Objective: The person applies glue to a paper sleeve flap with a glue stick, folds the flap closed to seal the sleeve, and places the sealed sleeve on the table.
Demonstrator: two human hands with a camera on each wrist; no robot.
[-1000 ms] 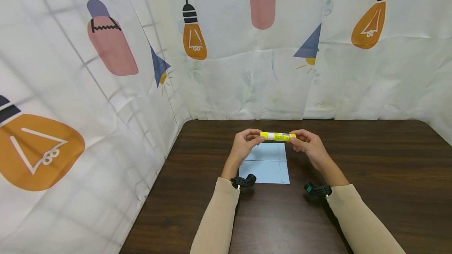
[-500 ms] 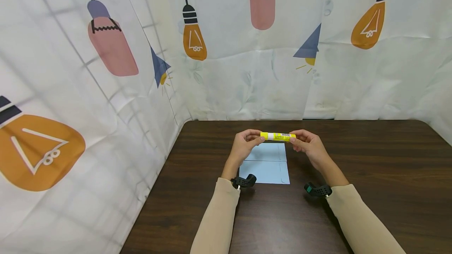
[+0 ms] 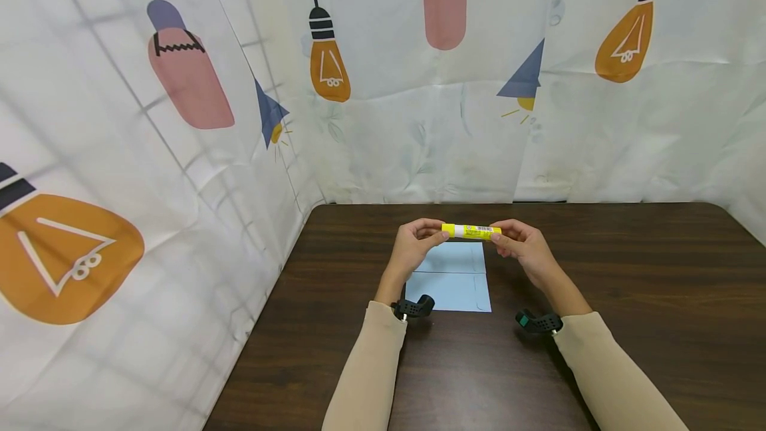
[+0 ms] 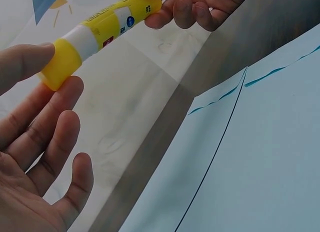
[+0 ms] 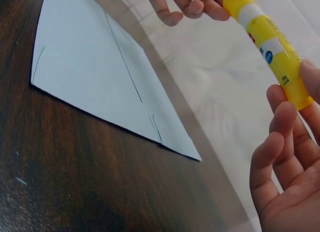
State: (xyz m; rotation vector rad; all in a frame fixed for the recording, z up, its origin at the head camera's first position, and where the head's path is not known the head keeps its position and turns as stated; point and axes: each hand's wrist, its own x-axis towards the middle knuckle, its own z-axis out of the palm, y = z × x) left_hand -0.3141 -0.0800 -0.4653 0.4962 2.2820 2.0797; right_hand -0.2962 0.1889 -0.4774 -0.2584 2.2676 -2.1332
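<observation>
A yellow glue stick (image 3: pixel 475 231) with a white band is held level above the table by both hands. My left hand (image 3: pixel 411 245) pinches its yellow cap (image 4: pixel 61 64) between thumb and fingertips. At the other end, my right hand (image 3: pixel 526 248) pinches the yellow base (image 5: pixel 299 95). The cap is on. Beneath and nearer to me lies a light blue sheet of paper (image 3: pixel 451 291) with a dark line across it. Teal pen marks run near its edges in the left wrist view. The left hand and wrist cover part of its left side.
The dark wooden table (image 3: pixel 646 324) spreads around the paper. A white curtain (image 3: pixel 383 145) printed with lamps hangs along the table's far and left edges. Each wrist wears a black strap (image 3: pixel 413 306).
</observation>
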